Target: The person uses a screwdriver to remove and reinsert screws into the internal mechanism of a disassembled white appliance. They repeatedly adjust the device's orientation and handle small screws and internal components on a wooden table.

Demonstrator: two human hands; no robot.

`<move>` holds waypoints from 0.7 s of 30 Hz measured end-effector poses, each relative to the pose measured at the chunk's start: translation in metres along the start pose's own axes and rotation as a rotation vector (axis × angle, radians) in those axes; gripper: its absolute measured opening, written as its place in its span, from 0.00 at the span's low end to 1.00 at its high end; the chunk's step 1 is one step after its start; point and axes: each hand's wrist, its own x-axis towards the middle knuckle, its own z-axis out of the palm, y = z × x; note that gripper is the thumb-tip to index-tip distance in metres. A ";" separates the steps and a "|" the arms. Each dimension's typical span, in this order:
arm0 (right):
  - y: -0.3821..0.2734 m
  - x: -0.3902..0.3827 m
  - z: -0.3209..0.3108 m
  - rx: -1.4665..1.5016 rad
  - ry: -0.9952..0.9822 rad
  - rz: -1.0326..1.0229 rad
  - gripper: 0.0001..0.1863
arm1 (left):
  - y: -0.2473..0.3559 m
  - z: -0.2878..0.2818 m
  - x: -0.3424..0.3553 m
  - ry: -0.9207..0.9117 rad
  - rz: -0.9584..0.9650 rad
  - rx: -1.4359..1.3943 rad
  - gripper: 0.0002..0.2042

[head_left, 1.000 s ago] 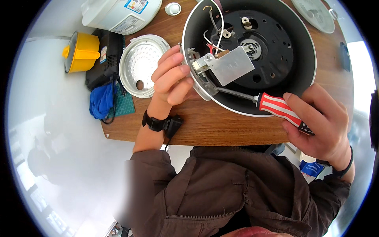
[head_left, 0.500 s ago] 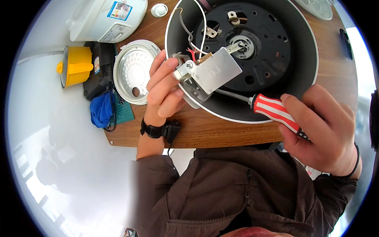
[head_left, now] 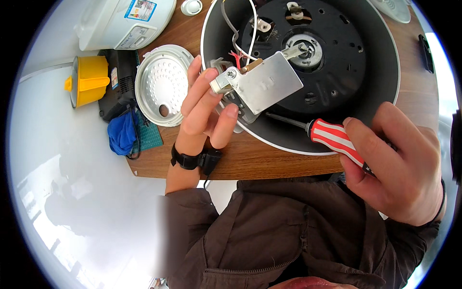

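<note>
My left hand has its fingers curled on the metal switch assembly at the left rim of a dark round appliance housing. The assembly has a silver plate and bracket, with red, white and grey wires beside it. Inside the housing is a black perforated base with a central fitting. My right hand is closed round the red-and-white striped screwdriver, whose shaft reaches left to just below the plate's lower corner.
A perforated metal lid, white rice cooker, small white cap, yellow pot, black device, blue cloth and green mat stand left. A translucent lid and dark object lie right.
The screwdriver tip has drawn back from the bracket and my right hand has shifted right and down. The housing has shifted slightly, and one left finger has lifted from the bracket.
</note>
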 end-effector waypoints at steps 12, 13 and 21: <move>-0.001 0.004 -0.004 -0.007 -0.034 -0.016 0.26 | -0.006 0.002 -0.007 0.028 -0.027 0.035 0.22; -0.001 0.004 -0.005 -0.002 -0.035 -0.017 0.26 | -0.006 0.002 -0.007 0.036 -0.056 0.026 0.23; -0.002 0.003 -0.002 -0.013 -0.019 -0.038 0.26 | -0.037 0.021 -0.009 0.117 0.070 -0.059 0.25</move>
